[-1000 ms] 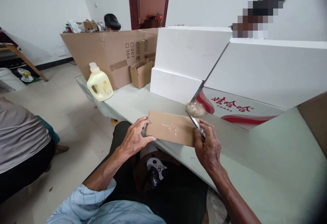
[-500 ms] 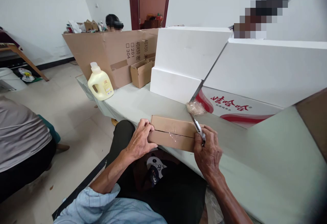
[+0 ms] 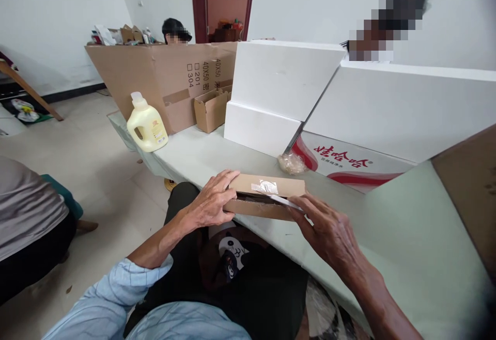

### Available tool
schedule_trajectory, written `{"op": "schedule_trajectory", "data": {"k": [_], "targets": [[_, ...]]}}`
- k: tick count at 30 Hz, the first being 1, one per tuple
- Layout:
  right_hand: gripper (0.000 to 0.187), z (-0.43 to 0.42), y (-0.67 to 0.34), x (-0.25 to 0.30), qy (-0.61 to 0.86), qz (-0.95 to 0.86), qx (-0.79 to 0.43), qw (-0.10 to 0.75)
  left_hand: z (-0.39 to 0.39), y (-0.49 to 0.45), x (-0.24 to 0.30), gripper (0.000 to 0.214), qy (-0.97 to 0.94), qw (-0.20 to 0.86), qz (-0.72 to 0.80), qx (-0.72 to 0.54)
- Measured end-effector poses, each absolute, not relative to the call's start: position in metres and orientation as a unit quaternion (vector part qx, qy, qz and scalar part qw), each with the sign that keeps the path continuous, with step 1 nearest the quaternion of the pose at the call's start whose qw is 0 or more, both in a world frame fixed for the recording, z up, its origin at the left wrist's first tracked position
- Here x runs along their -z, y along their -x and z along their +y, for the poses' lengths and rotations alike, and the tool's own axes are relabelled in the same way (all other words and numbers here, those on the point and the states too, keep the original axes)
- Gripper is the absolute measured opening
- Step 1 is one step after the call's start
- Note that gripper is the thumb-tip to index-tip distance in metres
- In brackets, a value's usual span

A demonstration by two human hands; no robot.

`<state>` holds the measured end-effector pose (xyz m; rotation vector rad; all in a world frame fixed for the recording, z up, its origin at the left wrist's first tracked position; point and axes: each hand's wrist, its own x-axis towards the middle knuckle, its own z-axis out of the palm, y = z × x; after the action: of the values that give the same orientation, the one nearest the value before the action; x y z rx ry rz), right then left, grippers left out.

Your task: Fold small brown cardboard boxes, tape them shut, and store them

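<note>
A small flat cardboard box [image 3: 267,187] with a strip of clear tape on top lies at the near edge of the pale green table [image 3: 406,236]. My left hand [image 3: 211,203] grips its left end, fingers curled over the top. My right hand [image 3: 329,229] holds a thin metal blade [image 3: 284,201] that lies flat against the slit along the box's front side, the tip pointing left.
Behind the box lies a crumpled ball of clear tape [image 3: 291,163]. White foam boxes [image 3: 287,79], a red-printed carton [image 3: 349,161], a small open carton [image 3: 211,110] and a yellow detergent jug [image 3: 146,123] stand further back. A seated person [image 3: 31,226] is at the left; other people sit behind the cartons.
The box has been turned so its taped face points up. My right hand has swung the blade from upright at the box's right end to flat along the front seam.
</note>
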<state>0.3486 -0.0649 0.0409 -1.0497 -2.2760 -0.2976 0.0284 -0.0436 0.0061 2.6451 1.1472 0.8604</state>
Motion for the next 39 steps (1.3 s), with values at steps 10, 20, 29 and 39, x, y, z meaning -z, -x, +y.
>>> {"op": "schedule_trajectory", "data": {"k": [10, 20, 29, 39], "targets": [[0.03, -0.051, -0.434, 0.01, 0.568, -0.718, 0.175, 0.362, -0.044, -0.008, -0.039, 0.03, -0.864, 0.131, 0.359, -0.327], [0.025, -0.074, -0.449, 0.101, 0.551, -0.738, 0.189, 0.341, -0.029, 0.002, -0.04, 0.079, -0.871, 0.165, 0.357, -0.294], [0.031, -0.033, -0.327, -0.021, 0.396, -0.835, 0.085, 0.371, 0.005, 0.006, -0.055, 0.067, -0.876, 0.174, 0.378, -0.242], [0.026, -0.005, -0.306, -0.02, 0.404, -0.832, 0.013, 0.381, 0.02, -0.019, -0.067, 0.014, -0.881, 0.106, 0.387, -0.251]]}}
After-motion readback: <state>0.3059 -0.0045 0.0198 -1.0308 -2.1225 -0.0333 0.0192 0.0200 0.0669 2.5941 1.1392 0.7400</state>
